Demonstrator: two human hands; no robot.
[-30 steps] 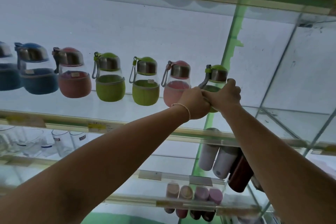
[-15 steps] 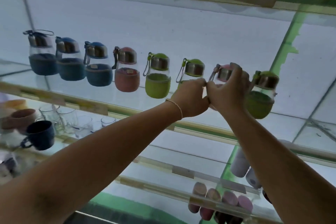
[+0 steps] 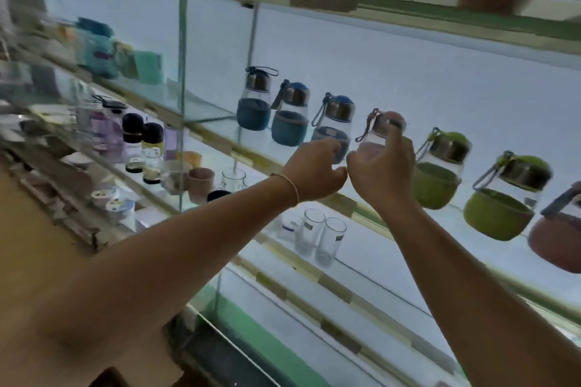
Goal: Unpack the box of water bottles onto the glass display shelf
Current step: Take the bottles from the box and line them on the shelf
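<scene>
A row of small glass water bottles with coloured sleeves and metal lids stands on the glass display shelf (image 3: 210, 119). From the left come three blue bottles, a pink one, then two green ones (image 3: 438, 181). My right hand (image 3: 382, 168) grips the pink bottle (image 3: 387, 121) by its neck and body. My left hand (image 3: 314, 166) curls around the lower sleeve of the third blue bottle (image 3: 339, 113), right beside the other hand. The box is out of view.
Another pink bottle (image 3: 558, 239) sits at the right edge. On the shelf below stand clear drinking glasses (image 3: 317, 237), cups (image 3: 201, 182) and dark-lidded jars (image 3: 141, 148). A vertical glass divider (image 3: 181, 72) rises to the left of the bottle row. Price labels line the shelf fronts.
The view has swung left and both hands have moved left along the row, from the green and pink bottles to the earlier pink bottle and the third blue one.
</scene>
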